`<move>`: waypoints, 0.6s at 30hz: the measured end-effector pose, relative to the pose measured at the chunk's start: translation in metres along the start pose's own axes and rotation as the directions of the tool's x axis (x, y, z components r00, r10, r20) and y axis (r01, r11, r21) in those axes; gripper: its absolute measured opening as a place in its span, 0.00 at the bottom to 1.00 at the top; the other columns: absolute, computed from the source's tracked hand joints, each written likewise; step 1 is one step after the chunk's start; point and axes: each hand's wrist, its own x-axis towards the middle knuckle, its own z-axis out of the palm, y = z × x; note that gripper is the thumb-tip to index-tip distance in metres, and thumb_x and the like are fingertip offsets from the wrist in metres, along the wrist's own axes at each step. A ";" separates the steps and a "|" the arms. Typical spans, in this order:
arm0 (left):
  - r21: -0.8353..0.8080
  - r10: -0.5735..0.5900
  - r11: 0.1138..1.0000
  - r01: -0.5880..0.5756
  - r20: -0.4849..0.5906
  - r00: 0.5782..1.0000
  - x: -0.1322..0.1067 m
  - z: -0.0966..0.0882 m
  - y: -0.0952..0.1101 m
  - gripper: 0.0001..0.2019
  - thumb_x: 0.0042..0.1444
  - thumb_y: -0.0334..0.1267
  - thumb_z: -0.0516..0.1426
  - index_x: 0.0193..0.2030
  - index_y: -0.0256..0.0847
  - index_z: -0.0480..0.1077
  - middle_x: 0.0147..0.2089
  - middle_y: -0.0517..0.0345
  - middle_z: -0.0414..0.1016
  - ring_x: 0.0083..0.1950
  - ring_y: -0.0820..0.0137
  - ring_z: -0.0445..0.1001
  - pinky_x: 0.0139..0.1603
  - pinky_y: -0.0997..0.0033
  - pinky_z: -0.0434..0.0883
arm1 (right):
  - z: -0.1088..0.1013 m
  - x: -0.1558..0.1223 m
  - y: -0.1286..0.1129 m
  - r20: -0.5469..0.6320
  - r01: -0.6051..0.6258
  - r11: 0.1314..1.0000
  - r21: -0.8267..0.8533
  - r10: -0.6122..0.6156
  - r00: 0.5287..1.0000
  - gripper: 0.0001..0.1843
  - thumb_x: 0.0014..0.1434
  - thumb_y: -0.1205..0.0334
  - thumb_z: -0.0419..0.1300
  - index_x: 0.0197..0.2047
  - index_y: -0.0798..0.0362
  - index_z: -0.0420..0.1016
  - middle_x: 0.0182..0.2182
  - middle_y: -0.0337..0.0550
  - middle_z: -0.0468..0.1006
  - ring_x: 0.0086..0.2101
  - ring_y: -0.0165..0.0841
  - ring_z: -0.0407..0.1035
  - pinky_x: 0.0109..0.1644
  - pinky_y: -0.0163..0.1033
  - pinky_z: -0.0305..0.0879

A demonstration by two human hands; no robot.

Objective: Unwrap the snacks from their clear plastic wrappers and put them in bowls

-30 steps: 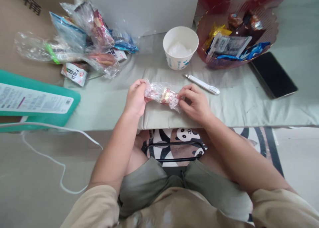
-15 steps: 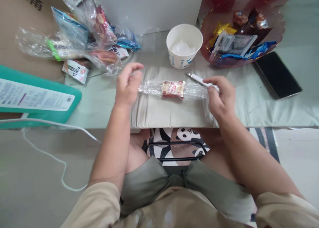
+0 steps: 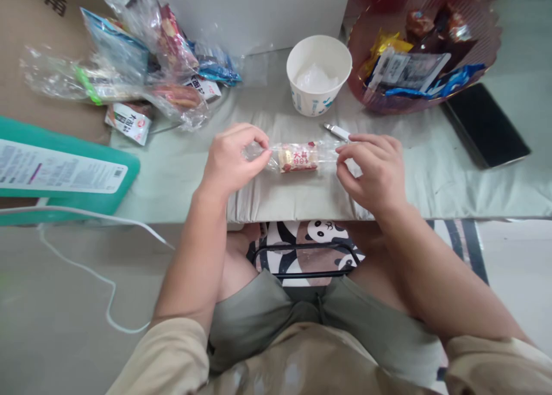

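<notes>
A small cream-and-red snack packet (image 3: 298,157) lies on the cloth-covered surface inside a clear plastic wrapper (image 3: 326,148) that stretches out on both sides. My left hand (image 3: 230,162) pinches the wrapper's left end between thumb and forefinger. At the opposite end, my right hand (image 3: 375,173) has its thumb and forefinger closed on the plastic. Just behind the right fingers rests a slim white-handled tool (image 3: 338,132) with a metal tip; its rear part is hidden by the hand. A white paper cup (image 3: 313,103) with crumpled clear plastic (image 3: 317,80) in it stands beyond the packet.
Several wrapped snacks (image 3: 176,96) are piled at the back left, near a green container (image 3: 125,171) and a white cable (image 3: 114,214). On the right are a translucent reddish bowl (image 3: 360,87) of packets and a black phone (image 3: 485,127). A pale box (image 3: 254,15) stands behind.
My right hand has put down the white-handled tool and taken the wrapper's right end. My left hand has moved right and closed on the left end.
</notes>
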 end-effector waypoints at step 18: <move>0.084 -0.359 0.914 0.398 0.625 0.693 -0.003 -0.027 0.045 0.12 0.54 0.46 0.64 0.43 0.44 0.76 0.30 0.62 0.78 0.31 0.68 0.77 0.35 0.68 0.71 | -0.012 -0.006 -0.020 0.470 0.049 0.987 -0.153 0.029 0.882 0.24 0.69 0.51 0.47 0.40 0.50 0.84 0.25 0.43 0.81 0.23 0.34 0.67 0.29 0.40 0.44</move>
